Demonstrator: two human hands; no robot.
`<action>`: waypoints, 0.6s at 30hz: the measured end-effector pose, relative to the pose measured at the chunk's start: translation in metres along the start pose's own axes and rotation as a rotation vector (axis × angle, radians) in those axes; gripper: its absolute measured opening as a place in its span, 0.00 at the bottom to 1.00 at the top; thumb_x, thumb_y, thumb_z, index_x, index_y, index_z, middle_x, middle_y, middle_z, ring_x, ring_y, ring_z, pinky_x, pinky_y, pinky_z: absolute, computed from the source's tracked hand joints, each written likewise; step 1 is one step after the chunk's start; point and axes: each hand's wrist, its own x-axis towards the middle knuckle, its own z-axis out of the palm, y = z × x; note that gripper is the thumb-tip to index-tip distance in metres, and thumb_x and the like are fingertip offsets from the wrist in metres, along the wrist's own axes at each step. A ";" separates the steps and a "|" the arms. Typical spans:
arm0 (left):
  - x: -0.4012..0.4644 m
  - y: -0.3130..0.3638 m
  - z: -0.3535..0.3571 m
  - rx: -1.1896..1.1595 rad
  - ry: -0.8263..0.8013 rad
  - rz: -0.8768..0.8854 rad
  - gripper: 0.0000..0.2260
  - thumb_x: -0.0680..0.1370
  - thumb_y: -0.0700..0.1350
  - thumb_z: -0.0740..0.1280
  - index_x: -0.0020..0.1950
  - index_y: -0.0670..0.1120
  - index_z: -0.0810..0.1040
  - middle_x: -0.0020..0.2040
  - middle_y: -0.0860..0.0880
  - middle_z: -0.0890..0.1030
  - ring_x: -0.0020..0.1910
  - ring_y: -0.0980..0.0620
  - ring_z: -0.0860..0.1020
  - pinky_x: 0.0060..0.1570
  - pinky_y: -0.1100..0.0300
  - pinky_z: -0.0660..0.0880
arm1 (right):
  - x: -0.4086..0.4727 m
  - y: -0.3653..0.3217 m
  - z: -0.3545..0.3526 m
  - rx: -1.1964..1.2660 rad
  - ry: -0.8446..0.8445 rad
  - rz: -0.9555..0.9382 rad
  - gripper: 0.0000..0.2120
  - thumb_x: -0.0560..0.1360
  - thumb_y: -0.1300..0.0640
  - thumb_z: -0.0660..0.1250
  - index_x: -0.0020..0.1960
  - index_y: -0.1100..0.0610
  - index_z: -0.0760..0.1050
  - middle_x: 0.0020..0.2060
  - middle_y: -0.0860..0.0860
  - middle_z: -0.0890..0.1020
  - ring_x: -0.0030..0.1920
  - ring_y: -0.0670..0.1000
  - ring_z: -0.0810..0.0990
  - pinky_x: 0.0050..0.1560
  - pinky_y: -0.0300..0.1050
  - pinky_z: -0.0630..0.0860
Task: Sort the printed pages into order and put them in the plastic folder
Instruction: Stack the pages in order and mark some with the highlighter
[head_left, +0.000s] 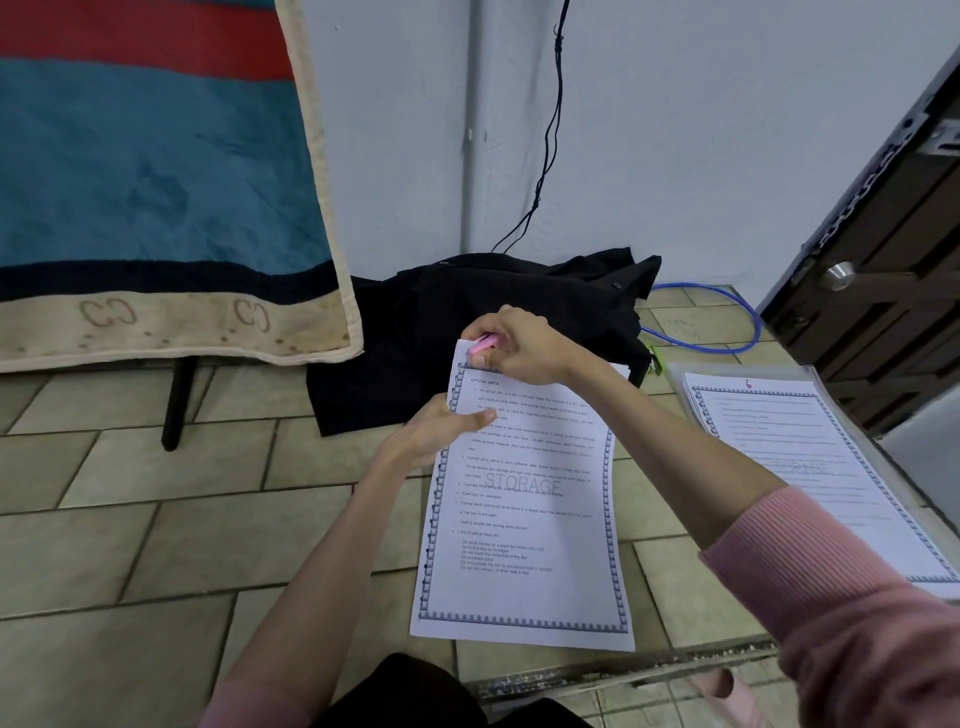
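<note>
A printed page (524, 519) with a blue border and the watermark "STORAGE" is held up above the floor. My left hand (436, 431) pinches its left edge near the top. My right hand (519, 345) is at the page's top edge, shut on a small pink object (485, 343), possibly a pen or marker. To the right a stack of printed pages (810, 467) lies on a clear plastic folder (675, 374); the top sheet has a red "6" written on it.
A black garment (467, 332) lies on the tiled floor behind the page. A striped blanket (156, 182) hangs at left over a black leg. A blue cable (727, 322) loops by the wall. A dark door (883, 286) stands at right.
</note>
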 end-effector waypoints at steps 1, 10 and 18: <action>0.001 -0.001 0.000 -0.005 -0.001 -0.005 0.10 0.77 0.40 0.66 0.58 0.45 0.77 0.57 0.44 0.81 0.56 0.45 0.80 0.59 0.46 0.75 | 0.000 0.002 0.001 0.009 0.009 -0.003 0.11 0.76 0.58 0.66 0.58 0.55 0.77 0.37 0.39 0.71 0.50 0.44 0.69 0.66 0.54 0.62; 0.005 -0.009 0.000 -0.041 -0.031 -0.065 0.13 0.77 0.40 0.67 0.61 0.43 0.76 0.59 0.42 0.80 0.57 0.43 0.79 0.61 0.44 0.74 | 0.001 0.013 0.004 0.146 -0.073 0.041 0.10 0.75 0.57 0.68 0.56 0.54 0.76 0.48 0.44 0.80 0.50 0.46 0.79 0.59 0.48 0.75; 0.005 -0.011 -0.006 -0.134 -0.060 -0.107 0.21 0.71 0.44 0.72 0.64 0.44 0.75 0.61 0.43 0.79 0.60 0.42 0.78 0.63 0.40 0.70 | -0.009 0.031 -0.009 0.437 -0.012 0.126 0.13 0.76 0.57 0.67 0.61 0.55 0.76 0.55 0.49 0.81 0.57 0.48 0.79 0.62 0.44 0.74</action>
